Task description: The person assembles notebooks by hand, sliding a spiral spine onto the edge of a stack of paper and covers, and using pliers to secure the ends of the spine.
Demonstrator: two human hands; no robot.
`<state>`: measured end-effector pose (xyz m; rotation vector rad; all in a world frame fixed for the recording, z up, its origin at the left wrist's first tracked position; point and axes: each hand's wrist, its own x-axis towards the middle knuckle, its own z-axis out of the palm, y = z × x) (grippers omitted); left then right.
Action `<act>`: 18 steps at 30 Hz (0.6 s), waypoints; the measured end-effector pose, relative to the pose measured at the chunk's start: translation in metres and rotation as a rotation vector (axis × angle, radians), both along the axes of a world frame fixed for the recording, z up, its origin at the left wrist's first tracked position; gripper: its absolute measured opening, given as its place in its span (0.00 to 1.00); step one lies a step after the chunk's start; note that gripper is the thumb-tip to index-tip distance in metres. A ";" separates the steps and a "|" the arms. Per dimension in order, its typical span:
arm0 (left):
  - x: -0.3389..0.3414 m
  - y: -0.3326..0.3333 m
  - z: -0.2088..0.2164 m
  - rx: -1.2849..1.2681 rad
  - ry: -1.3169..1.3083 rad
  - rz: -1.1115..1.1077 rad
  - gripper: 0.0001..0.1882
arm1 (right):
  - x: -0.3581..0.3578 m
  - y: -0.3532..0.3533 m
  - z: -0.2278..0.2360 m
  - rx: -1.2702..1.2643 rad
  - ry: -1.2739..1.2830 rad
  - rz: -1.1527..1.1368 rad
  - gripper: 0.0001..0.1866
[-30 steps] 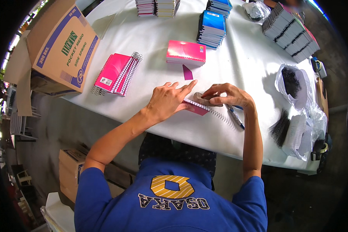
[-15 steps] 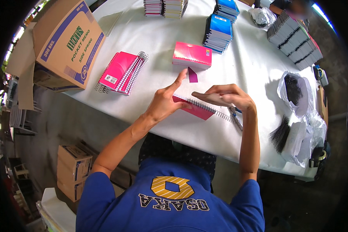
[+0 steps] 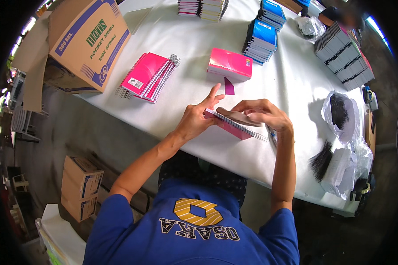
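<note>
My left hand (image 3: 198, 118) grips the far left end of a pink notebook (image 3: 235, 129), its thumb and index finger raised. A wire coil (image 3: 245, 128) runs along the notebook's upper edge and sticks out past its right end. My right hand (image 3: 266, 114) is closed over a flat brownish piece (image 3: 236, 115) lying along the coil; its kind is not clear. Partly hidden by my right hand, a tool with blue handles (image 3: 272, 134) rests on the table. Just beyond my hands are a purple slip (image 3: 229, 86) and a stack of pink pads (image 3: 231, 62).
Coiled pink notebooks (image 3: 147, 77) lie left, near a large open carton (image 3: 90, 44). Blue notebooks (image 3: 261, 42) and other stacks (image 3: 203, 9) stand farther back. At right are bound stacks (image 3: 344, 55) and plastic bags (image 3: 340, 117) with black coils. A person (image 3: 333, 17) is at the far right.
My right hand has closed its fingers more and come down onto the coil with the flat piece. The coil reaches farther along the notebook's left end. The whole view has shifted slightly.
</note>
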<state>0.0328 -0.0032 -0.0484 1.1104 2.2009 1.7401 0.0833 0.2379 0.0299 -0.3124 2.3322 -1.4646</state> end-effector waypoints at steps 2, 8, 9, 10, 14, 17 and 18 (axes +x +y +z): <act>0.000 0.000 0.002 -0.009 -0.037 -0.015 0.56 | -0.001 -0.003 -0.004 0.016 0.005 -0.003 0.31; 0.001 -0.001 -0.001 0.029 -0.125 -0.013 0.56 | -0.003 -0.008 -0.004 -0.058 0.002 -0.011 0.26; 0.001 0.000 -0.001 0.034 -0.124 -0.012 0.56 | -0.005 -0.007 -0.004 0.050 -0.037 -0.048 0.26; 0.001 -0.001 0.000 0.015 -0.145 -0.002 0.57 | -0.002 -0.003 -0.005 -0.077 0.014 -0.036 0.26; -0.005 -0.006 0.000 0.055 -0.289 -0.138 0.51 | -0.003 -0.006 -0.005 0.012 0.036 -0.039 0.27; -0.022 -0.011 -0.013 0.001 -0.261 -0.332 0.43 | 0.002 0.011 -0.017 0.111 0.123 -0.174 0.31; -0.026 -0.011 -0.011 -0.005 -0.270 -0.392 0.37 | 0.004 0.016 -0.019 0.187 0.096 -0.231 0.28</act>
